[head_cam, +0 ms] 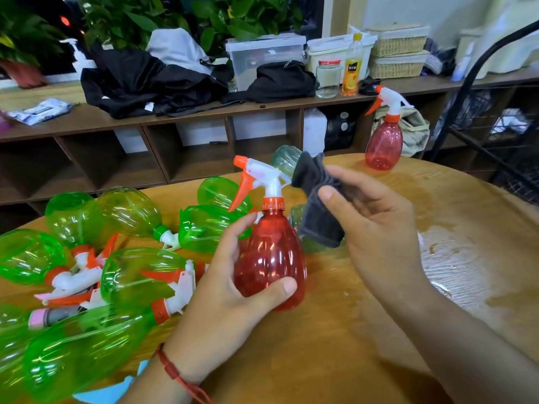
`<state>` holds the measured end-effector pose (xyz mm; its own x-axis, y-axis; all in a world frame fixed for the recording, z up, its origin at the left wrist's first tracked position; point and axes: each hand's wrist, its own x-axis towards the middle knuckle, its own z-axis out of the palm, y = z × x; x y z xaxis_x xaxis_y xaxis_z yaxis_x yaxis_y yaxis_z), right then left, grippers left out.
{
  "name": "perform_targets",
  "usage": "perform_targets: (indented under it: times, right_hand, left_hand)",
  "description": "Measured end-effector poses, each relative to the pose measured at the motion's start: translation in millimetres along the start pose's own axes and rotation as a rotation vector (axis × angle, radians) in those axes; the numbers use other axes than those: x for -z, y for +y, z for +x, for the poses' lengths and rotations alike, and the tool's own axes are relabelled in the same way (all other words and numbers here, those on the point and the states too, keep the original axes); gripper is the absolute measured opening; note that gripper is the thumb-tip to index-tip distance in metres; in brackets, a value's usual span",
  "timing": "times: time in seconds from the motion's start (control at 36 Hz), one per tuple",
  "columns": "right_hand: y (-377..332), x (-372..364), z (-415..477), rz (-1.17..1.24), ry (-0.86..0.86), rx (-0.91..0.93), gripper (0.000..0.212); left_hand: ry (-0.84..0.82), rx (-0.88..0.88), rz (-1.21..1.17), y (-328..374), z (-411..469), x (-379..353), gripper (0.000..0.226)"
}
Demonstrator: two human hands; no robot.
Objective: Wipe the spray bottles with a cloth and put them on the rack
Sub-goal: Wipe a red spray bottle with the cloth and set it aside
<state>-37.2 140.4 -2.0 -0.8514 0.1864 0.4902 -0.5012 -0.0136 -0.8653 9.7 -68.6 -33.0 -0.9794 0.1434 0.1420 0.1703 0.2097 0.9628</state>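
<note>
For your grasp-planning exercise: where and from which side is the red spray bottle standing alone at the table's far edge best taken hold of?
Probably the narrow orange collar just under the trigger head of the far red spray bottle, coming from the near side. It stands upright and apart from other bottles, the belly is wide and smooth, and the nozzle points left, so the neck is free.

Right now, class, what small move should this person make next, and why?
Probably bring the grey cloth in the right hand against the red spray bottle. The left hand holds that bottle upright, and the cloth hangs just beside it, seemingly not yet wiping.
</note>
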Motion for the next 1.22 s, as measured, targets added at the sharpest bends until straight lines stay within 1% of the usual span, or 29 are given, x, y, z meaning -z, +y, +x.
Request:
perform_targets:
  times: [0.06,0.11,0.17,0.22,0.31,0.36,0.44,0.53,0.58,0.64,0.67,0.72,0.78,0.83,0.89,0.94,1.03,1.08,1.14,1.22]
  right_hand:
    - [-1.3,2.9,3.1,-0.114,-0.002,0.107,0.032]
    - [-1.6,3.9,4.6,-0.337,-0.054,0.274,0.032]
    - [-1.4,2.5,5.3,-0.493,-0.085,0.412,0.031]
    - [-2.2,-1.2,6.0,-0.545,-0.106,0.475,0.029]
    - [-2.4,-7.6,7.2,-0.571,-0.145,0.521,0.026]
    - [-1.9,-11.9,7.6,-0.588,-0.202,0.556,0.025]
    - [-2.1,-15.0,8.3,-0.589,-0.277,0.574,0.024]
    - [-3.0,-10.6,14.3,-0.595,-0.205,0.55,0.024]
    - [-2.1,-7.4,18.0,-0.57,-0.138,0.471,0.026]
    - [-1.6,-7.8,18.3,-0.545,-0.142,0.414,0.027]
    - [-1.3,-9.0,17.0,-0.549,-0.158,0.424,0.026]
    - [-1.6,-12.0,13.1,-0.59,-0.212,0.501,0.024]
    - [-1.3,-16.2,9.6,-0.622,-0.313,0.577,0.023]
    - [0.9,-20.9,6.3,-0.612,-0.406,0.6,0.023]
    - [1.4,-22.5,6.0,-0.603,-0.423,0.595,0.022]
    - [-0.9,-19.4,9.0,-0.609,-0.337,0.574,0.022]
    - [-4.0,-8.7,17.9,-0.61,-0.119,0.499,0.025]
    - [-4.7,-2.5,21.5,-0.612,-0.051,0.433,0.028]
    - [-5.4,-0.7,20.6,-0.631,-0.119,0.438,0.027]
    - [-1.0,-5.8,15.7,-0.692,-0.322,0.538,0.023]
  left_hand:
    - [-0.027,-0.01,0.028,0.4,-0.9,-2.9,0.095]
    - [-0.052,-0.021,0.04,2.3,-2.6,-4.3,0.093]
    - [-0.073,-0.033,0.059,3.5,-4.0,-5.3,0.09]
    - [-0.089,-0.055,0.081,4.6,-5.2,-6.5,0.088]
    - [-0.094,-0.088,0.124,6.0,-6.4,-8.1,0.088]
    - [-0.08,-0.103,0.147,5.2,-6.9,-8.8,0.088]
    - [-0.062,-0.098,0.189,5.5,-7.0,-10.2,0.087]
    - [-0.073,-0.09,0.224,7.0,-7.3,-10.1,0.087]
    - [-0.085,-0.089,0.245,8.3,-7.9,-10.2,0.087]
    - [-0.088,-0.089,0.252,8.8,-8.9,-10.2,0.088]
    - [-0.086,-0.093,0.254,8.8,-9.2,-10.3,0.089]
    - [-0.071,-0.105,0.255,7.8,-9.5,-10.5,0.087]
    - [-0.043,-0.115,0.257,6.4,-9.0,-10.4,0.083]
    - [-0.027,-0.119,0.26,4.6,-8.1,-10.0,0.079]
    - [-0.019,-0.12,0.26,4.8,-7.5,-9.5,0.078]
    - [-0.028,-0.13,0.264,5.2,-7.4,-8.7,0.083]
    - [-0.064,-0.117,0.239,6.9,-9.1,-9.2,0.086]
    - [-0.078,-0.104,0.227,7.8,-10.5,-11.9,0.085]
    - [-0.076,-0.098,0.215,7.1,-11.1,-13.3,0.085]
    - [-0.053,-0.098,0.209,5.2,-9.2,-11.4,0.084]
